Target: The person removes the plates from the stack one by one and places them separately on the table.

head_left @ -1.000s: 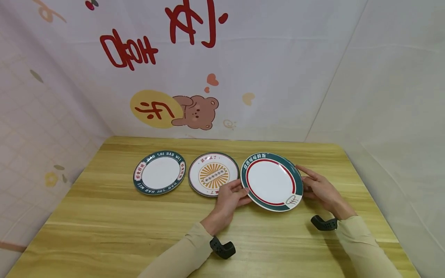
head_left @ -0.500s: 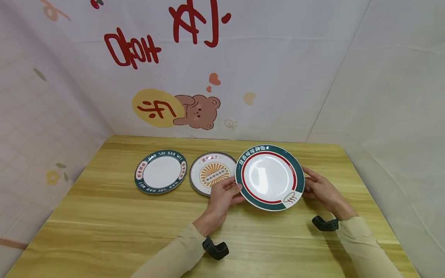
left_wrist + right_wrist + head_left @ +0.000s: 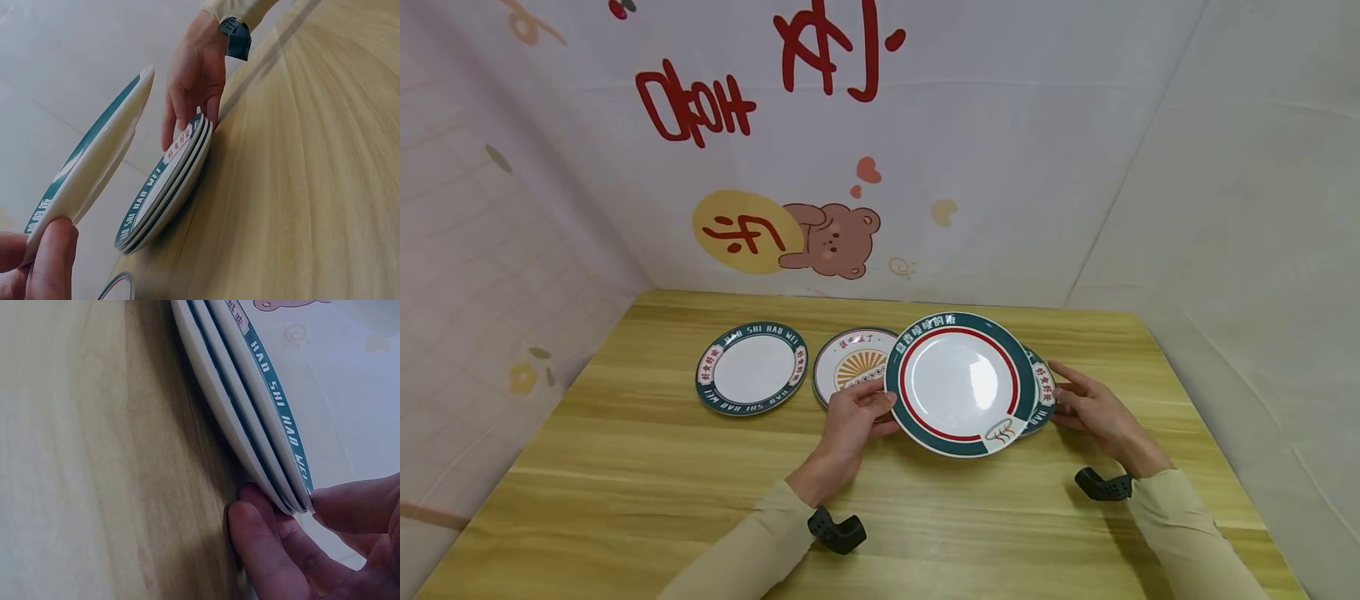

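Note:
My left hand (image 3: 847, 423) pinches the left rim of a plate (image 3: 958, 383) with a green border, a red ring and a white centre. That plate is lifted and tilted. In the left wrist view it stands apart from a stack of three plates (image 3: 172, 184), the top one green-rimmed with "HAO SHI HAO WEI" lettering. My right hand (image 3: 1093, 417) grips the stack's right edge; in the right wrist view the thumb lies over the rim and the fingers (image 3: 262, 544) are below it. From the head view the lifted plate hides most of the stack.
A sunburst-patterned plate (image 3: 850, 358) lies on the wooden table (image 3: 625, 492), partly behind the lifted plate and my left hand. Farther left lies another green-rimmed plate (image 3: 752, 371). A printed white cloth (image 3: 1000, 150) hangs behind the table.
The red-ringed plate has moved up off the stack and left in my left hand, uncovering the green-rimmed plate under it. My right hand has stayed nearly in place at the stack's edge.

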Demonstrator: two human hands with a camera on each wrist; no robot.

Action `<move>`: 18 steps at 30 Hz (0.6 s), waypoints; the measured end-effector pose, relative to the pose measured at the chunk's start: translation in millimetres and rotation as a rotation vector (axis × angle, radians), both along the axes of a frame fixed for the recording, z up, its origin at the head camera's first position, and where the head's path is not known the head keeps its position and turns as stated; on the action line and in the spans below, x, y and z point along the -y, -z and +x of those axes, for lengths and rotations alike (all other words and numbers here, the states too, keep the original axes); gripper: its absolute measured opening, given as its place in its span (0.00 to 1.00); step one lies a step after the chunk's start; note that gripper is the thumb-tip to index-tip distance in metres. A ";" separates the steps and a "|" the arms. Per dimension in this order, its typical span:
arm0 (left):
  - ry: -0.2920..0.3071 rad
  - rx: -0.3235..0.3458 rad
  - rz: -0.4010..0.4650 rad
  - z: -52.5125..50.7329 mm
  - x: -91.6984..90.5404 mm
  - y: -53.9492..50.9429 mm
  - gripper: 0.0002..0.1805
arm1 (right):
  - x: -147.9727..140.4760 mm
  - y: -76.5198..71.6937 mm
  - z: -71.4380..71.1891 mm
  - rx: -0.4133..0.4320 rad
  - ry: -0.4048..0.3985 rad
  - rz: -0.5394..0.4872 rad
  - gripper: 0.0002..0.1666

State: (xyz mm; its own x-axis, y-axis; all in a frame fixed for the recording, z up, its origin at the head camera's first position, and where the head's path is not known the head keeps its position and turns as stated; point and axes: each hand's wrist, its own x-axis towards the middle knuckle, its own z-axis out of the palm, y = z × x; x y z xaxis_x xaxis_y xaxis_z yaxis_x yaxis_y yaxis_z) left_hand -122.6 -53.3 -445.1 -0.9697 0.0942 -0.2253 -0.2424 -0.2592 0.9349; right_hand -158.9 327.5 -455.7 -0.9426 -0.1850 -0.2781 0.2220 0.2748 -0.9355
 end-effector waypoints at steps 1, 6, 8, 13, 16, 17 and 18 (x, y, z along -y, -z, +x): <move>-0.001 0.004 0.000 -0.1 2.0 -0.8 0.22 | -0.3 0.3 -0.2 0.002 0.001 0.001 0.36; -0.008 0.011 0.019 0.0 12.7 -3.2 0.21 | -0.8 0.9 -0.9 0.004 -0.008 -0.005 0.35; -0.014 0.008 0.020 0.0 17.7 -4.2 0.20 | -0.5 0.5 -0.9 0.007 -0.006 -0.004 0.35; -0.035 0.026 -0.005 -0.2 31.5 -7.1 0.20 | 0.0 -1.0 -1.3 0.016 0.002 0.013 0.35; -0.045 0.031 -0.024 0.7 39.7 -9.4 0.19 | -0.2 -1.7 -1.9 0.024 0.002 0.016 0.35; -0.050 0.032 -0.028 1.2 42.4 -10.3 0.19 | -0.4 -1.8 -2.0 0.026 0.002 0.016 0.35; -0.058 0.034 -0.033 1.7 44.8 -10.9 0.19 | -0.7 -1.9 -2.2 0.028 0.003 0.015 0.35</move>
State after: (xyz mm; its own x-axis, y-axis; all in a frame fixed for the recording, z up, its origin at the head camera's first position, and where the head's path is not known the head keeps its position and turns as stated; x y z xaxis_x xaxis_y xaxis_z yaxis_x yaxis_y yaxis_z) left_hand -120.9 -98.1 -434.2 -0.9652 0.0298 -0.2600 -0.2593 -0.2431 0.9347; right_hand -161.0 328.2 -453.9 -0.9348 -0.1783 -0.3072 0.2489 0.2881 -0.9247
